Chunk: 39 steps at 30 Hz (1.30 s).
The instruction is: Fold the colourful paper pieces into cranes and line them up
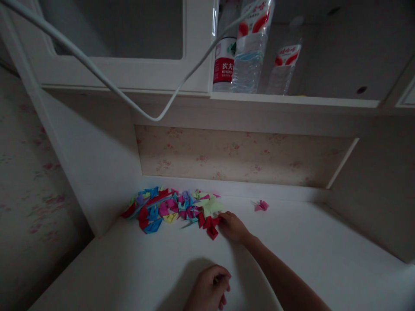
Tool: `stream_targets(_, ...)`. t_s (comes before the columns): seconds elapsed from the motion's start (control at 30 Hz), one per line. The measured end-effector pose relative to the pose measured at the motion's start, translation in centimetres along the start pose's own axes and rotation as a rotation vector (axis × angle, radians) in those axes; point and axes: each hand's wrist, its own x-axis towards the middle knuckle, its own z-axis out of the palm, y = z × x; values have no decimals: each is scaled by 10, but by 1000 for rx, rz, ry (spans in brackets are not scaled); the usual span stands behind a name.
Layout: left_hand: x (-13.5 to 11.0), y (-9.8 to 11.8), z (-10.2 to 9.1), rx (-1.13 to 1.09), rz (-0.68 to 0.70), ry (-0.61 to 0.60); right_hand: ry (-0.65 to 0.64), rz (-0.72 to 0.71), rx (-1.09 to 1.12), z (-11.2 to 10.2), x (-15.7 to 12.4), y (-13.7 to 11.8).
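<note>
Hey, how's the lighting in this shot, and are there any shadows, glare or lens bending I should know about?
Head view: dim and underexposed overall, though the colourful paper pile reads clearly. A soft shadow lies on the desk beside the left hand. Wide-angle distortion slants the shelf. There are small highlights on the bottles. The right hand looks slightly soft.

White desk (pixel 292 259) with heap of folded papers (pixel 168 209)
</note>
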Motion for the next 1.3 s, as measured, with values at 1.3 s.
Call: stream_targets(1.3, -9, 14, -10, -20, 221, 343, 101, 234, 1343, 13, -123, -49)
